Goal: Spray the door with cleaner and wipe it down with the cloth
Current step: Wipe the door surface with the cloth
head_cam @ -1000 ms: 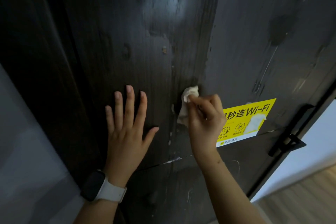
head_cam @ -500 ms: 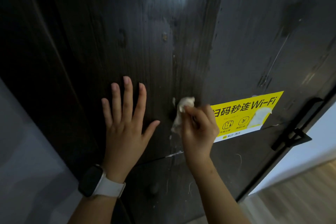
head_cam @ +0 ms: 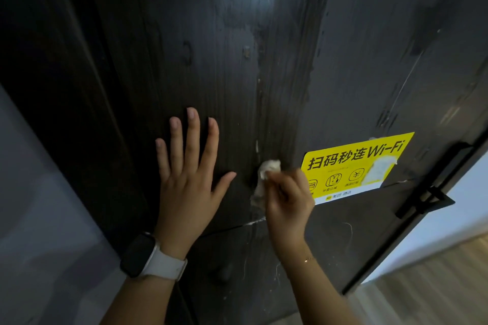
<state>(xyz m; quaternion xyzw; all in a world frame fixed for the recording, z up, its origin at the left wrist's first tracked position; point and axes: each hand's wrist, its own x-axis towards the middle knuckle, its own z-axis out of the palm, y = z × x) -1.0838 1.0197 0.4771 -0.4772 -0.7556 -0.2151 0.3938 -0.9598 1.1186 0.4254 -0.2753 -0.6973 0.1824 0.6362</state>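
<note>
Plainly the wiping is under way: the right hand (head_cam: 286, 199) pinches a small crumpled white cloth (head_cam: 265, 179) against the dark door (head_cam: 224, 47), just left of the yellow Wi-Fi sticker (head_cam: 369, 155), while the left hand (head_cam: 188, 174) lies flat on the panel with fingers spread and straight, holding nothing. To do it well, I would keep the flat palm bracing the door and rub firmly along the pale streak (head_cam: 257, 145) above the cloth, staying clear of the sticker's edge.
</note>
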